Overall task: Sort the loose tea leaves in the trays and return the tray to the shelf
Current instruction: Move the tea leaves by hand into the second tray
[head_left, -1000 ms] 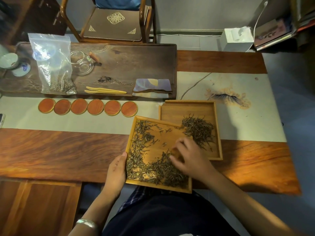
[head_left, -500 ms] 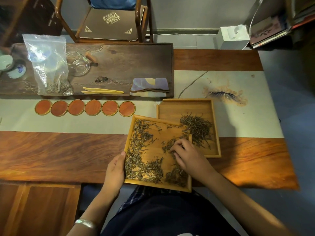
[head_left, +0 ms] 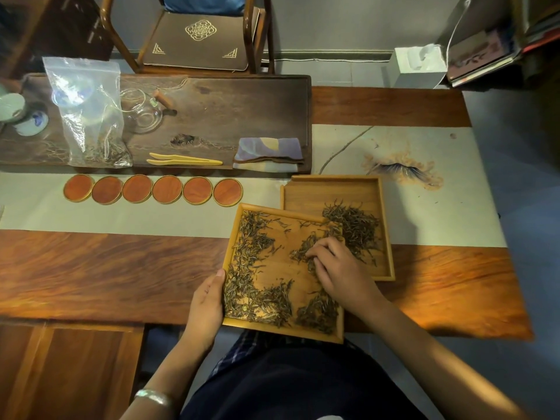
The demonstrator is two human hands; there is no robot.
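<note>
Head view: left hand (head_left: 207, 301) clasps near tray (head_left: 274, 274) overhanging bench edge; right hand (head_left: 339, 269) pinches leaves (head_left: 306, 253); slip risks spill.

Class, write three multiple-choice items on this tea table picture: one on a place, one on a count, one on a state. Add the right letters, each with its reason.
1. Where does the near tray sit?
A. Overlapping the far tray's corner
B. On the chair
C. On the dark board

2. How many round coasters stand in the row?
A. Four
B. Six
C. Nine

3. What is the left hand doing?
A. Lifting the bag
B. Holding the near tray's left edge
C. Resting in the lap

Answers: 1 A, its upper right corner covers part of the far tray. 2 B, six discs lie side by side. 3 B, its fingers lie along that edge.
</note>
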